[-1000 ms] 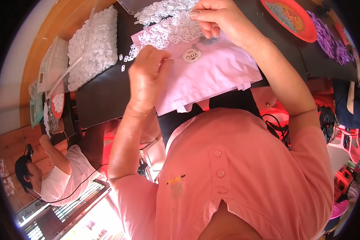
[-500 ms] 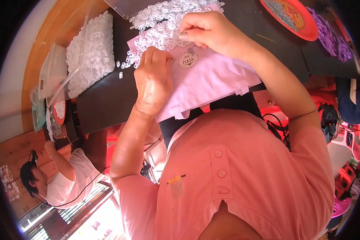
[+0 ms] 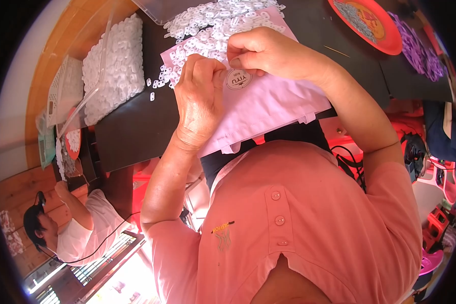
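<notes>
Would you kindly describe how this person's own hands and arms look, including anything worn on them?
The left hand and the right hand are ungloved. The short, plain coral-pink sleeves of the buttoned shirt leave both forearms bare.

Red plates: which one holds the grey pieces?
The upper-right plate, beyond the right hand; its grey pieces set it apart from the far-left plate, which holds white ones.
</notes>
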Demonstrator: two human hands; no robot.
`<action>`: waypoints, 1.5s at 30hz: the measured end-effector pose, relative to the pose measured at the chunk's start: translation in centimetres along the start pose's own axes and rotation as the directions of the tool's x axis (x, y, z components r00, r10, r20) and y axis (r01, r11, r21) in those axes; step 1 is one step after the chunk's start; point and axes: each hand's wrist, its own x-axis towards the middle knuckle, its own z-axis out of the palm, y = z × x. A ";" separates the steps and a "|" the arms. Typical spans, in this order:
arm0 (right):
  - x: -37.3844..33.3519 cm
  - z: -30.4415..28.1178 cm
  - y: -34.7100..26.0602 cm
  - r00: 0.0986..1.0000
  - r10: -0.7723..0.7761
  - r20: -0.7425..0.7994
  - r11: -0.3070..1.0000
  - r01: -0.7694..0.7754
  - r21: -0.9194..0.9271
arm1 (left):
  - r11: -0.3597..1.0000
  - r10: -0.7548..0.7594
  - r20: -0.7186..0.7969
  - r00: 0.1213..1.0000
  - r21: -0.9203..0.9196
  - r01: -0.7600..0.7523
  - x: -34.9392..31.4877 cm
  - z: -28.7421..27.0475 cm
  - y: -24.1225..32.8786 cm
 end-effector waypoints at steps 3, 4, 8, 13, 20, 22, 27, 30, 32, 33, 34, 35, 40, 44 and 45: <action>0.1 0.1 0.1 1.000 0.007 0.007 1.000 -0.007 0.000 | 0.999 -0.023 0.007 1.000 -0.023 0.023 -0.1 0.1 -0.1; 0.1 0.2 0.1 0.999 0.047 -0.008 0.999 -0.047 0.025 | 0.998 -0.011 -0.020 1.000 -0.070 0.010 -0.1 0.2 -0.2; 0.0 0.1 0.0 0.992 0.110 -0.064 0.989 -0.103 0.109 | 0.976 -0.109 -0.004 0.994 -0.189 0.106 -0.1 -0.4 1.1; 0.2 0.2 -0.3 0.995 0.098 -0.015 0.987 -0.095 0.130 | 0.976 -0.091 -0.026 0.996 -0.202 0.084 0.0 -0.4 0.8; 0.5 -0.5 0.5 0.957 -0.004 -0.289 0.998 0.021 0.055 | 0.981 -0.057 0.050 0.997 0.190 0.046 0.4 -0.4 -0.1; 0.3 -0.7 0.5 0.957 -0.018 -0.288 0.995 0.045 0.088 | 0.975 -0.015 0.057 0.998 0.221 0.002 0.8 0.1 0.5; 0.2 -0.7 0.5 0.963 -0.043 -0.266 0.995 0.065 0.072 | 0.992 0.021 0.153 0.988 0.118 -0.039 1.6 2.6 0.1; 0.0 -0.8 0.1 0.960 -0.026 -0.280 0.998 0.040 0.045 | 0.995 -0.003 0.180 0.984 0.101 -0.015 1.1 2.3 -0.4; -0.1 -1.0 0.0 0.965 0.016 -0.263 0.999 -0.008 0.033 | 0.996 -0.092 0.226 0.970 0.017 0.091 0.6 1.4 -0.2; -0.3 -1.1 0.2 0.963 0.019 -0.268 0.999 -0.010 0.036 | 0.996 -0.089 0.231 0.969 0.015 0.088 0.5 1.0 -0.2; -0.4 -1.2 0.5 0.962 -0.014 -0.271 1.000 0.007 -0.027 | 0.996 -0.088 0.256 0.963 0.011 0.089 0.4 0.7 -0.3; -0.4 -1.3 0.7 0.962 -0.049 -0.268 0.996 0.026 -0.090 | 0.996 -0.091 0.276 0.957 0.010 0.092 0.3 0.3 -0.3; -0.2 -1.3 1.6 0.960 -0.153 -0.233 0.896 0.035 -0.444 | 0.992 -0.114 0.301 0.947 -0.009 0.122 0.8 -0.8 -0.3; 0.0 -1.0 1.2 0.963 -0.149 -0.224 0.900 0.038 -0.434 | 0.908 -0.276 0.304 0.912 -0.228 0.351 0.8 -1.4 -0.3; -0.2 -1.1 0.9 0.963 -0.151 -0.225 0.900 0.039 -0.434 | 0.909 -0.275 0.303 0.913 -0.228 0.349 0.9 -1.5 -0.1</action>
